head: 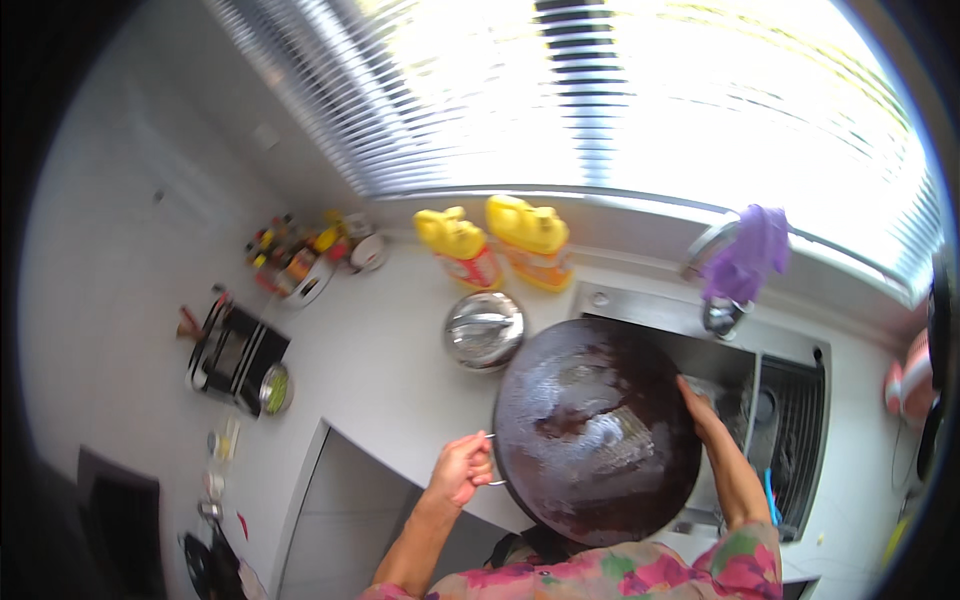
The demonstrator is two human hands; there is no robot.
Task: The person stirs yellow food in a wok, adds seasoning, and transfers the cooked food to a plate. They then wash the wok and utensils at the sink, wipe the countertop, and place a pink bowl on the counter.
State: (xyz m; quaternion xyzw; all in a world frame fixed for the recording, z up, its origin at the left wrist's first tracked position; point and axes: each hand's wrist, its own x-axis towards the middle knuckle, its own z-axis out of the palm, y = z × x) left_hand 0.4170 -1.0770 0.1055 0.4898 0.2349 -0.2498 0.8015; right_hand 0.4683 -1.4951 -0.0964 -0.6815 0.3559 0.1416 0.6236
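A large, round, dark pan [592, 480] is held over the front left of the stainless-steel sink [645, 302], its broad face towards me. That face looks wet, with shiny patches. My left hand [463, 469] is closed around the wire loop handle [496, 483] on the pan's left side. On the opposite side, my right hand [699, 409] grips the rim, its fingers partly hidden behind the pan. Much of the left sink bowl is covered by the pan.
A lidded steel pot [486, 330] stands close to the pan's upper left. Behind it are two yellow-topped jugs [529, 240]. Purple gloves or a cloth [746, 251] hang over the faucet [724, 319]. A black rack [791, 420] occupies the right bowl. Farther left stands a black knife block [240, 352].
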